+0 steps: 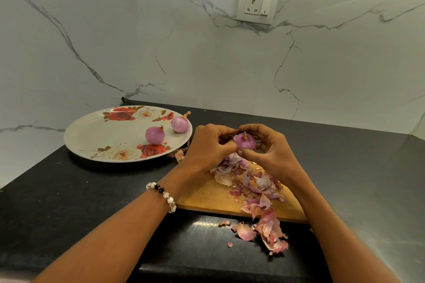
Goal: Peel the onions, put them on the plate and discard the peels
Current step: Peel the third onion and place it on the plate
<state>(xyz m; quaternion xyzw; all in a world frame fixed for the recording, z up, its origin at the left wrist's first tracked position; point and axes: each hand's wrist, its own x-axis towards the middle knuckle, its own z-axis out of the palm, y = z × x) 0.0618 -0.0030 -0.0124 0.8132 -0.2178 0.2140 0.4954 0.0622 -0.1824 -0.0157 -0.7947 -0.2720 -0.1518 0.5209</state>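
Both hands meet above the far end of the cutting board (213,197). Left hand (208,142) and right hand (268,145) curl round one purple onion (245,142), fingertips pinching at its skin; stem stub points up. Peels (255,187) lie heaped on the board under the hands, a trail spilling off the board's near edge onto the black bench (69,202) (loose flakes there too). Left of the board: flowered plate (92,135) carrying two peeled onions, one (155,135) nearer the board's side, the other (179,124) at the plate's far rim. Bead bracelet (164,195) on left wrist.
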